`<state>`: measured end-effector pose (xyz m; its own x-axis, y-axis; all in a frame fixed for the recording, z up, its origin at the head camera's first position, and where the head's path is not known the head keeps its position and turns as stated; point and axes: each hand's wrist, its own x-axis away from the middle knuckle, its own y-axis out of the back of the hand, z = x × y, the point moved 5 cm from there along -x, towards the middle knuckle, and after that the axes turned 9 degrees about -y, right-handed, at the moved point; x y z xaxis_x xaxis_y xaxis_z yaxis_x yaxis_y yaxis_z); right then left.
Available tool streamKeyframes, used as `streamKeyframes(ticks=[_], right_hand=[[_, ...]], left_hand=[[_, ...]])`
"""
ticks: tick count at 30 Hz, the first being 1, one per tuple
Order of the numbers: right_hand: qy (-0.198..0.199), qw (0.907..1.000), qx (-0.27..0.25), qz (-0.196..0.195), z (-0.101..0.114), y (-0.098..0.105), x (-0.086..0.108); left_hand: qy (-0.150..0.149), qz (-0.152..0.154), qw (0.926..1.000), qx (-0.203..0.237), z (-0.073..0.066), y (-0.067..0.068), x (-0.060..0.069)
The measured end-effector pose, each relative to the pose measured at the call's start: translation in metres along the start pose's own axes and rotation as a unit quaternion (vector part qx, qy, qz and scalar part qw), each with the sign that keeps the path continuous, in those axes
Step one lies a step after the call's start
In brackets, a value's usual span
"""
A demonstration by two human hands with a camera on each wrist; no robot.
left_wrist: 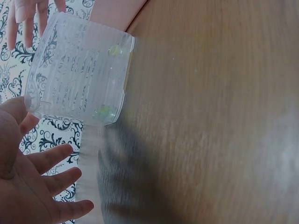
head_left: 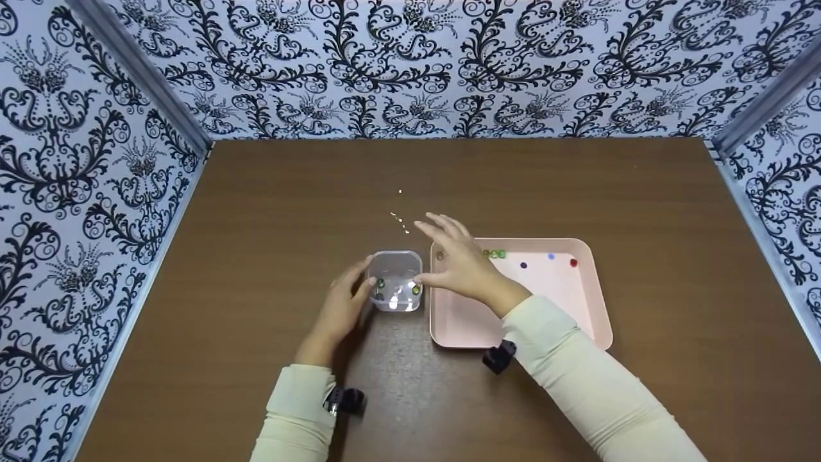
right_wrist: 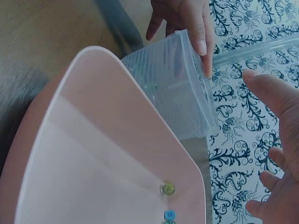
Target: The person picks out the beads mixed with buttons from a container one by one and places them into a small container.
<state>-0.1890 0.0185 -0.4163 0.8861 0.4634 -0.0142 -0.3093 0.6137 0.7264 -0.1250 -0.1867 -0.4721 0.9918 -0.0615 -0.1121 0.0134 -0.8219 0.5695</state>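
Observation:
A clear square container (head_left: 396, 307) stands on the table with several greenish glass marbles in it. My left hand (head_left: 338, 311) holds its left rim, with the thumb and a finger at the wall; in the left wrist view the other fingers of that hand (left_wrist: 39, 186) are spread. Over the left edge of the pink tray (head_left: 513, 344) is my right hand (head_left: 462, 266), its fingers extended and holding nothing. Its thumb looks close to the container's right rim in the head view, but the right wrist view shows that hand (right_wrist: 280, 140) apart from the container (right_wrist: 173, 88).
Along the tray's far side lie green and amber marbles (head_left: 494, 254), a dark blue piece (head_left: 523, 265), a light blue one (head_left: 551, 256) and a red one (head_left: 573, 262). The tray stands right beside the container. Patterned walls (head_left: 410, 70) border the brown table (head_left: 288, 212).

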Motion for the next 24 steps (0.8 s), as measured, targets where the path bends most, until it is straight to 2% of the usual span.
streamKeyframes(ticks=[4,9,19,24], right_hand=[[-0.015,0.9995,-0.028,0.000,-0.005,0.005,0.002],[-0.032,0.9972,-0.067,0.001,-0.009,0.013,0.005],[-0.040,0.9945,-0.094,-0.023,-0.020,0.023,0.007],[-0.045,0.9939,-0.096,-0.029,-0.025,0.026,0.007]], left_hand=[[0.002,-0.001,1.0000,0.003,0.001,-0.001,0.000],[-0.012,-0.012,0.9998,0.005,0.001,0.000,-0.001],[-0.031,-0.016,0.9994,0.004,0.001,0.000,-0.002],[-0.028,-0.016,0.9995,0.004,0.001,0.000,-0.001]])
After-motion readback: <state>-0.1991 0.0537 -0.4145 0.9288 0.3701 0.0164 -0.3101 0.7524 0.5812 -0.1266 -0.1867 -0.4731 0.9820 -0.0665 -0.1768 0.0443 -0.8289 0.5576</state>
